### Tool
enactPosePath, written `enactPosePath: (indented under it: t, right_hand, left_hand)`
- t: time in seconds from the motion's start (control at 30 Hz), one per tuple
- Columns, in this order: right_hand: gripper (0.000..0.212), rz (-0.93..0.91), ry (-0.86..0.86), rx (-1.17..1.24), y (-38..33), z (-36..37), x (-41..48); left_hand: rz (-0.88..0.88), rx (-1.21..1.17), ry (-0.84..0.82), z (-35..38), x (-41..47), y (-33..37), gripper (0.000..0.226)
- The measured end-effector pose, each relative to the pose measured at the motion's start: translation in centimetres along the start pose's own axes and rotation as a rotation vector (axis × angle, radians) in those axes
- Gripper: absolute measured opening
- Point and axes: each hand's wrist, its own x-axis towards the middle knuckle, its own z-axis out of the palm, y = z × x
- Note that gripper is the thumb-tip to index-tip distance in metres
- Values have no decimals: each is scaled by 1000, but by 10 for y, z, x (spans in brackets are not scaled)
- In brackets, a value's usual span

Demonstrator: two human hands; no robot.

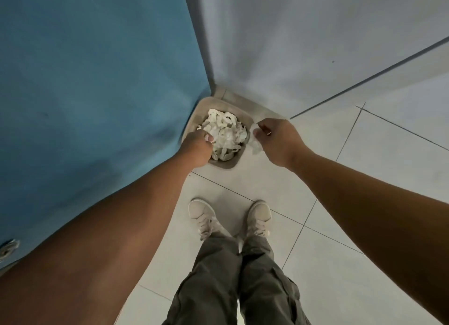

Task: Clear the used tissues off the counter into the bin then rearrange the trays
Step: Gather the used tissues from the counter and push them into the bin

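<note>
While right hand point(277, 142) pinches one tissue point(255, 143) beside one bin point(224, 164), left hand point(197, 150) curls, grip unclear.

No text, label, brand, number or sign can be read anywhere in view. The bin point(224, 165), the shoes point(258, 214) and the blue panel point(97, 81) bear no legible marking.
</note>
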Motion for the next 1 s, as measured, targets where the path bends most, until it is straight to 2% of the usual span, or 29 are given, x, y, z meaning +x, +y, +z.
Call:
enactPosePath:
  t: [0.17, 0.3, 0.37, 0.53, 0.7, 0.87, 1.0]
  right_hand:
    - [38, 59, 33, 25, 31, 23, 12]
    - [27, 73, 41, 51, 39, 34, 17]
    - [18, 83, 43, 61, 39, 39, 20]
    - [11, 87, 31, 95, 31, 50, 24]
    - [22, 112, 47, 145, 16, 70, 35]
    - [26, 132, 31, 219, -3, 109, 66]
    - [39, 158, -3, 227, -4, 120, 67]
  left_hand:
    - [-33, 51, -52, 26, 42, -15, 30]
    - [-15, 26, -120, 41, 57, -22, 55]
    - [-7, -1, -97, 42, 57, -27, 63]
    - [24, -21, 108, 28, 46, -38, 46]
    - [39, -141, 209, 18, 37, -47, 34]
    - [60, -169, 253, 23, 35, -64, 30]
    - [98, -148, 293, 24, 31, -74, 35]
